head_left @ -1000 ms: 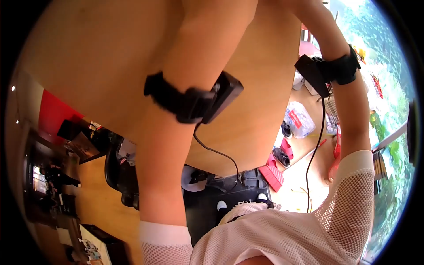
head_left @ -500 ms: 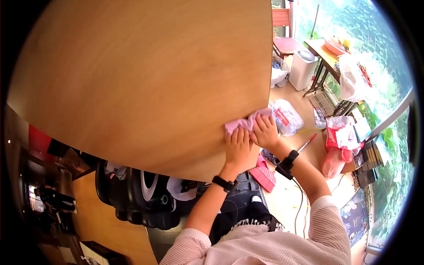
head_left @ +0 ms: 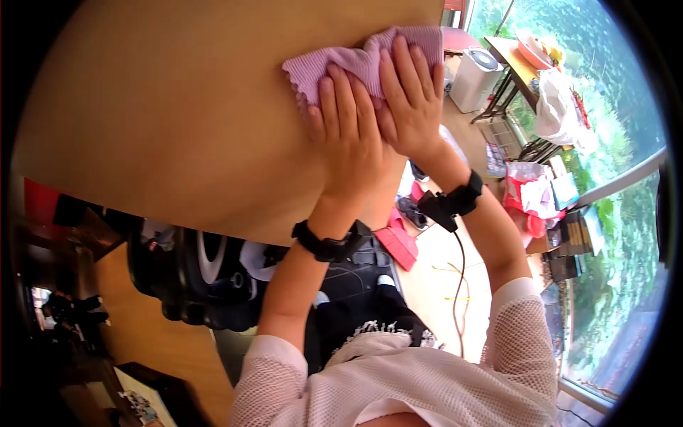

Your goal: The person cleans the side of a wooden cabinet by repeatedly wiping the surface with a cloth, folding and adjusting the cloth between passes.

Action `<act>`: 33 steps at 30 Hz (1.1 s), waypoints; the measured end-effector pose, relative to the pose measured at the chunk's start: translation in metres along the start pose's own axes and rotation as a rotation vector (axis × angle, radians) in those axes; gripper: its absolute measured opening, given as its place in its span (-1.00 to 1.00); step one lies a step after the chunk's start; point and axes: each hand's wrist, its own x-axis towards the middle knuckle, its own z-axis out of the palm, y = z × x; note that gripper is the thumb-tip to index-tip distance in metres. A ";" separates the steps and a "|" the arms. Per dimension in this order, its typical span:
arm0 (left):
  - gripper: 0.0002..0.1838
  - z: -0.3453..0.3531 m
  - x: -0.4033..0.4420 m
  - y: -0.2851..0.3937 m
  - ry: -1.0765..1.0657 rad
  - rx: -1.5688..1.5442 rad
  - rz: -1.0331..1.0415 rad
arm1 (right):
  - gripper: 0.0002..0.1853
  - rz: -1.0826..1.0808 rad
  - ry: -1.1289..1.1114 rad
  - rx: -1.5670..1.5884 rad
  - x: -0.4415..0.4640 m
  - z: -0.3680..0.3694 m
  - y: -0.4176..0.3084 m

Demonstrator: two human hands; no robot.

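A pink ribbed cloth (head_left: 356,65) lies bunched on the wooden tabletop (head_left: 178,121), close to its right edge. My left hand (head_left: 348,128) rests flat on the lower part of the cloth, its fingers stretched out. Beside it, touching it, my right hand (head_left: 414,99) presses on the right part of the cloth with its fingers spread. Each wrist carries a black strap with a small black device, and a cable hangs from the right one.
A black massage chair (head_left: 206,270) stands below the table's edge. On the floor are red slippers (head_left: 398,245) and dark shoes (head_left: 413,212). At right are a white bin (head_left: 475,78), a small side table (head_left: 516,60), bags (head_left: 530,196) and a window. A person (head_left: 71,309) is far left.
Both hands and the cloth have moved up and left across the tabletop since half a second ago. One second ago the hands reached beyond the top of the view.
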 end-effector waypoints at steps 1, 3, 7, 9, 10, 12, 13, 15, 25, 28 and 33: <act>-0.37 0.017 -0.022 -0.007 -0.035 0.036 0.006 | -0.46 0.000 -0.018 0.020 -0.018 0.006 0.001; -0.45 0.068 -0.087 -0.022 -0.095 0.180 0.050 | -0.49 -0.118 -0.066 -0.019 -0.075 0.023 0.008; -0.57 0.108 -0.174 -0.011 -0.263 -0.058 0.053 | -0.50 -0.149 -0.286 -0.004 -0.201 0.036 0.015; -0.62 0.110 -0.189 -0.007 -0.260 -0.116 0.036 | -0.50 -0.173 -0.352 -0.046 -0.207 0.031 0.002; -0.64 0.111 -0.193 -0.011 -0.238 -0.103 0.025 | -0.50 -0.188 -0.379 -0.057 -0.205 0.032 -0.004; -0.66 0.109 -0.209 -0.025 -0.254 -0.112 -0.035 | -0.51 -0.233 -0.418 -0.033 -0.195 0.034 -0.019; -0.67 0.110 -0.221 -0.036 -0.281 -0.129 -0.086 | -0.51 -0.262 -0.428 0.003 -0.189 0.038 -0.030; -0.62 0.091 -0.229 -0.064 -0.246 -0.108 -0.112 | -0.54 -0.260 -0.414 0.076 -0.182 0.050 -0.059; -0.29 0.005 -0.351 -0.249 -0.353 0.143 -0.113 | -0.51 -0.286 -0.510 0.334 -0.160 0.122 -0.253; -0.23 -0.016 -0.357 -0.275 -0.334 0.195 -0.169 | -0.47 -0.307 -0.576 0.397 -0.143 0.129 -0.283; -0.16 -0.076 -0.266 -0.259 -0.432 0.110 -0.323 | -0.56 -0.281 -0.368 0.373 -0.101 0.125 -0.298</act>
